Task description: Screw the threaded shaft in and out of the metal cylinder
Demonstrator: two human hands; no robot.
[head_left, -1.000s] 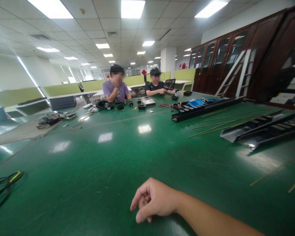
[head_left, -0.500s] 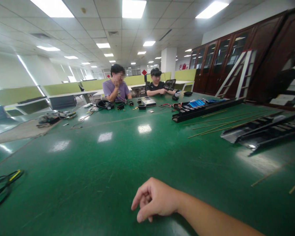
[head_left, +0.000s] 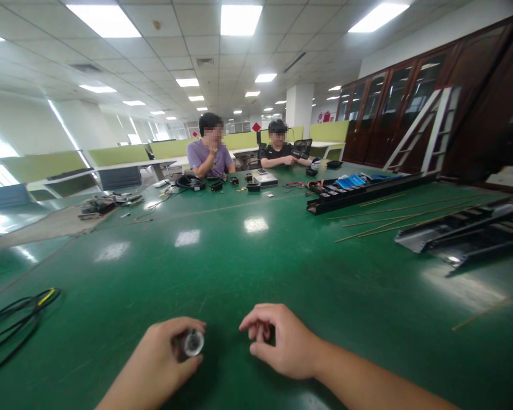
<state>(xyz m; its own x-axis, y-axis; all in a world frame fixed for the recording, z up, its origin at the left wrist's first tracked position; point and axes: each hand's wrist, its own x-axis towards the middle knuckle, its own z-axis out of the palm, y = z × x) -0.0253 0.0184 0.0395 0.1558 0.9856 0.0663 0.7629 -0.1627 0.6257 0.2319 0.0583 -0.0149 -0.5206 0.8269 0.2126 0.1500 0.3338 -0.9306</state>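
Observation:
My left hand [head_left: 162, 356] rests low on the green table [head_left: 248, 267], its fingers wrapped round a small dark cylinder with a shiny round end [head_left: 192, 343]. My right hand [head_left: 282, 341] lies just to its right on the table, fingers curled inward with thumb and forefinger pinched near something small and dark that I cannot make out. The two hands are a short gap apart.
Black cables [head_left: 17, 319] lie at the left edge. Long black trays [head_left: 367, 191] and thin rods [head_left: 393, 219] lie at the right. Two seated people [head_left: 209, 151] [head_left: 280, 151] are at the far end among small electronics [head_left: 256, 179]. Wooden cabinets and a ladder [head_left: 423, 128] stand at the right.
My left hand has come into view from below, holding the small cylinder. My right hand has shifted slightly right and its fingers have curled toward the left hand.

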